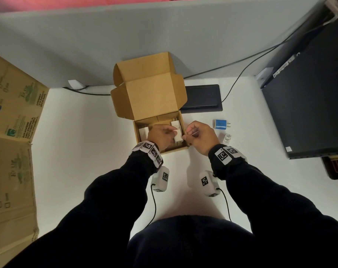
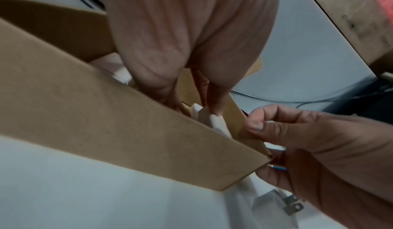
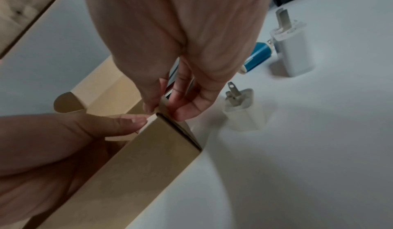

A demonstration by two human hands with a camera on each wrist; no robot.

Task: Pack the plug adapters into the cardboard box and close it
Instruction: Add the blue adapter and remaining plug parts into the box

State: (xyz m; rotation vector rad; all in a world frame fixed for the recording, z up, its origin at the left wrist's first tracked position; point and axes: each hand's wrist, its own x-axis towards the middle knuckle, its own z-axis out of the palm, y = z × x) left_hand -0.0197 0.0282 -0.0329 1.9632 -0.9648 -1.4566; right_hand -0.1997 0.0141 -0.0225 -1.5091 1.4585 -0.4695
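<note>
Our left hand (image 1: 160, 136) reaches into the cardboard box (image 1: 158, 120), its thumb and fingers (image 2: 214, 104) closed narrowly on a white plug adapter (image 1: 178, 139) at the box's right inner wall. Our right hand (image 1: 200, 137) sits just outside that same wall, thumb and forefinger (image 3: 187, 109) pinching the wall's top edge near the front right corner.

The box stands at the centre of the head view, lid tilted back toward the top of the frame. Inside it, a second white adapter (image 1: 176, 125) lies toward the far right corner and a third (image 1: 144, 133) at the left side, partly hidden by our left hand.

On the white table (image 1: 83, 151), right of the box, a blue adapter (image 1: 220, 124) lies with its prongs pointing right. Just below it in the frame a small white adapter (image 1: 226, 138) rests; the right wrist view shows two white ones there, one (image 3: 242, 113) nearer the box and one (image 3: 293, 51) beside the blue.

A dark tablet (image 1: 202, 98) lies behind the box.
</note>
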